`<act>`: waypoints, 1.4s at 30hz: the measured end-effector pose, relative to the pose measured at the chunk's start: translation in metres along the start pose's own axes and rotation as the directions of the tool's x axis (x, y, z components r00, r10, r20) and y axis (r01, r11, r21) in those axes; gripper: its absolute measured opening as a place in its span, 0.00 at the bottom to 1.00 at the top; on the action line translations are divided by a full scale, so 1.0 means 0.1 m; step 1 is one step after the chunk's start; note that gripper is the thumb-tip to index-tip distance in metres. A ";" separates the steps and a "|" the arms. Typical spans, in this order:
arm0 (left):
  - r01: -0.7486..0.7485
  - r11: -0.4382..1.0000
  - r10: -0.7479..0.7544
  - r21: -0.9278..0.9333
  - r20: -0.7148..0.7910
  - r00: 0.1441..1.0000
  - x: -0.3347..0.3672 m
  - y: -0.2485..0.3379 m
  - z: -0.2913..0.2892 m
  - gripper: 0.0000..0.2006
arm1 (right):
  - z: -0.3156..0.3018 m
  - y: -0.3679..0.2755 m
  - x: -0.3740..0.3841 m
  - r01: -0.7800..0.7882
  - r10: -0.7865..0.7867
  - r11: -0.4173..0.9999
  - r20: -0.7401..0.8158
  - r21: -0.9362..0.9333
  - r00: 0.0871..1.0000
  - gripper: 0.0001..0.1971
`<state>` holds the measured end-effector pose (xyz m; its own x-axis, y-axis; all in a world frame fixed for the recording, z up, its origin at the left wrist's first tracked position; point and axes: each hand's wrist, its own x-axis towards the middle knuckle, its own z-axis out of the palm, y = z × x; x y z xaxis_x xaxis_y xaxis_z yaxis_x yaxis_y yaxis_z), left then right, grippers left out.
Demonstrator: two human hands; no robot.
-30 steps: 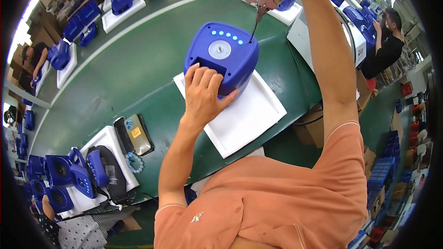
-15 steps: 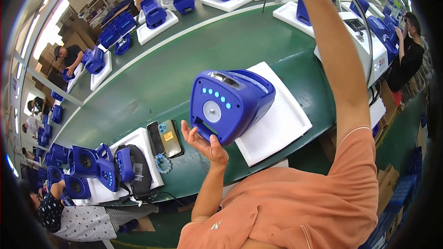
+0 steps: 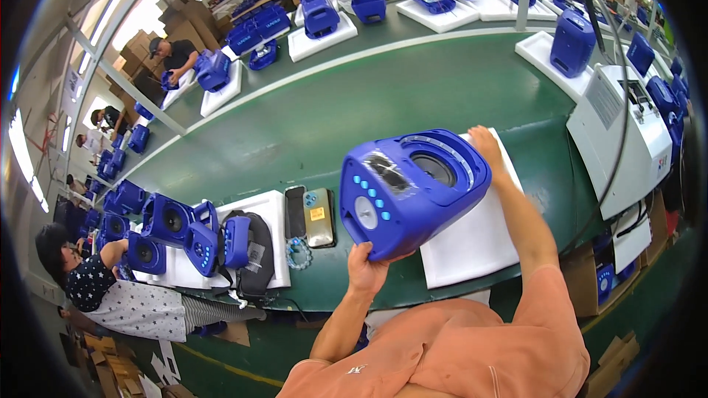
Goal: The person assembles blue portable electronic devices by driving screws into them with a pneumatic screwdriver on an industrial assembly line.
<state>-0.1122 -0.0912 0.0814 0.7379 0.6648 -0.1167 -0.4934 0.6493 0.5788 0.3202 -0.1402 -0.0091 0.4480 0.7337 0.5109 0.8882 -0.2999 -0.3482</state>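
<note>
A blue speaker (image 3: 431,217) is tilted over a white foam pad (image 3: 472,254), its round cone facing up and its panel of light-blue buttons and a round silver knob facing left. My left hand (image 3: 367,271) is closed on its near lower corner, thumb on the front edge and fingers under the body. At its far right end, my right hand (image 3: 488,151) grips the rim, with the fingertips partly hidden behind the casing. A clear glossy patch (image 3: 389,173) shows on the face above the buttons.
Left of the speaker lie two phones (image 3: 319,217) and a beaded bracelet (image 3: 298,253). Beyond them are a dark bag (image 3: 254,254) and several blue speaker parts (image 3: 168,221). A white machine (image 3: 627,140) with a hanging cable stands right. Co-workers sit along the far line.
My right hand has come down from a raised hanging tool to the speaker. The speaker has turned, bringing its cone into sight. My left hand has closed on its corner. The view has shifted.
</note>
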 end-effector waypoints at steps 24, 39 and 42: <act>-0.096 0.215 0.247 0.972 0.041 0.968 4.33 0.89 1.37 0.23 | -0.20 -0.41 -0.25 -0.130 0.125 0.991 -0.165 -0.020 0.978 0.24; -0.498 -0.043 0.215 0.866 0.495 0.842 1.92 -0.53 -0.38 0.33 | -0.18 -0.40 -0.19 -0.128 0.122 0.991 -0.134 -0.038 0.983 0.24; -0.505 -0.002 0.226 0.863 0.492 0.841 1.59 -0.55 -0.32 0.30 | -0.18 -0.43 -0.21 -0.126 0.117 0.991 -0.145 -0.054 0.982 0.23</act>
<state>0.0175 -0.0099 0.0053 0.7354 0.5236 0.4301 0.0262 -0.6562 0.7541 0.2744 -0.1539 0.0094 0.5590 0.5973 0.5751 0.8288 -0.4222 -0.3671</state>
